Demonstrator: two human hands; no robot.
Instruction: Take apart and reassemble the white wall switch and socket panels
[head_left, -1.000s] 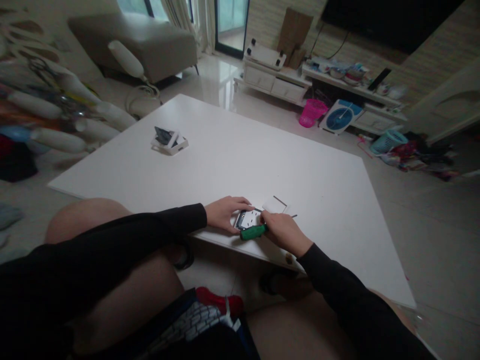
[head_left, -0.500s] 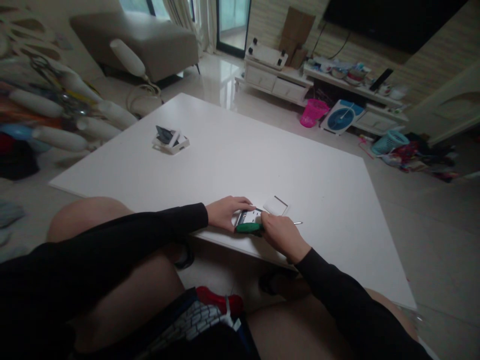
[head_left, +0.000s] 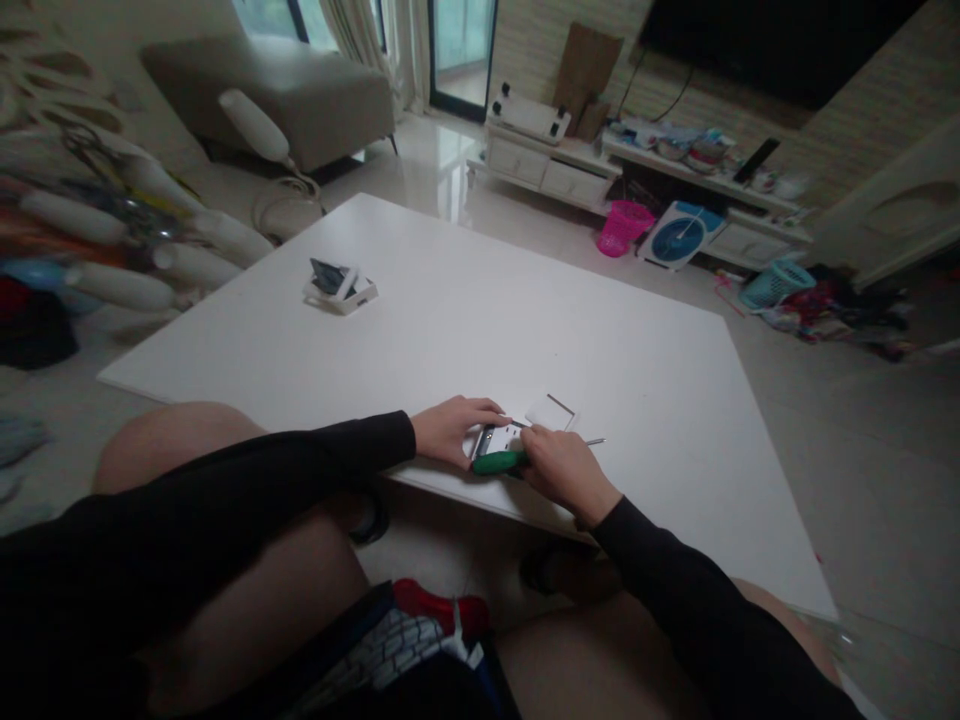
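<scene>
Near the front edge of the white table (head_left: 637,370), my left hand (head_left: 448,428) grips a white wall socket (head_left: 510,434) with dark slots, thumb at the near side and fingers over its far edge. My right hand (head_left: 566,470) is closed around a green-handled screwdriver (head_left: 498,462). The handle sticks out to the left, in front of the socket, and the metal shaft points right, away from it. Some right fingers rest on or beside the socket; their exact contact is hidden. Just beyond lies a flat white cover plate (head_left: 551,412).
At the table's far left stands a small open white box (head_left: 351,296) with a dark piece and a white piece in it. Past the table are a pink basket (head_left: 624,228), a blue-and-white fan (head_left: 681,236) and a low cabinet (head_left: 551,170). My knees are under the near edge.
The screwdriver has tilted very slightly, its handle end lower and its tip a little higher. Both hands keep their hold, and the head view has shifted a bit.
</scene>
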